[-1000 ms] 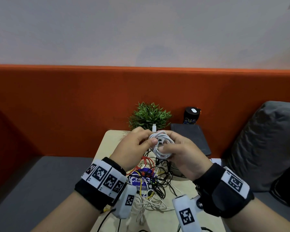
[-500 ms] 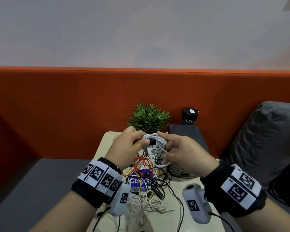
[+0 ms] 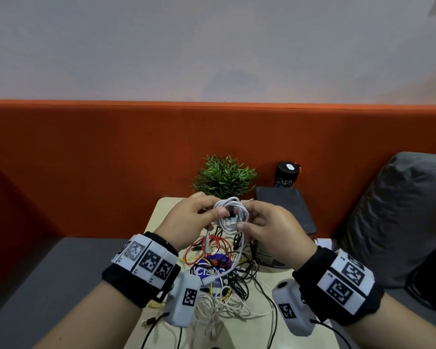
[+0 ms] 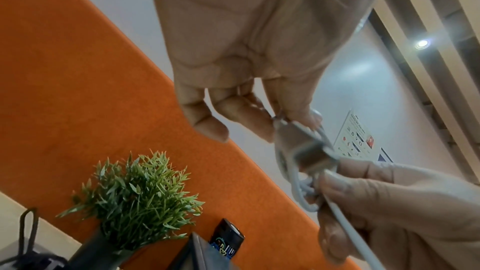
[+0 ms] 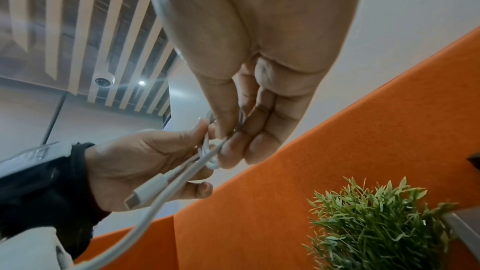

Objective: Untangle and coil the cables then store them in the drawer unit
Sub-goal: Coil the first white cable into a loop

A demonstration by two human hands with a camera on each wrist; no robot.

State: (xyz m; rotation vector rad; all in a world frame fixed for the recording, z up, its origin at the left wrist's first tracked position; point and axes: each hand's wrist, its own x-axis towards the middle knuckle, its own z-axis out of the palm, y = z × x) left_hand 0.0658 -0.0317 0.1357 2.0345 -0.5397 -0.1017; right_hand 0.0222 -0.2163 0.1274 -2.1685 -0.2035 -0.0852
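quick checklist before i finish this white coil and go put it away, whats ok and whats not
1. Coil held: ok. The left hand and right hand both pinch the white cable coil.
2. Coil fully wound: not ok. A tail hangs down to the cable pile on the table.
3. Connector end free: ok, it sticks out by the left palm.
4. Tail free of the pile: cannot tell.
5. Coil secured with a wrap or tie: cannot tell.
6. Drawer unit open and reachable: cannot tell, no drawer is identifiable.

White cable (image 3: 230,214), coiled, mid-air
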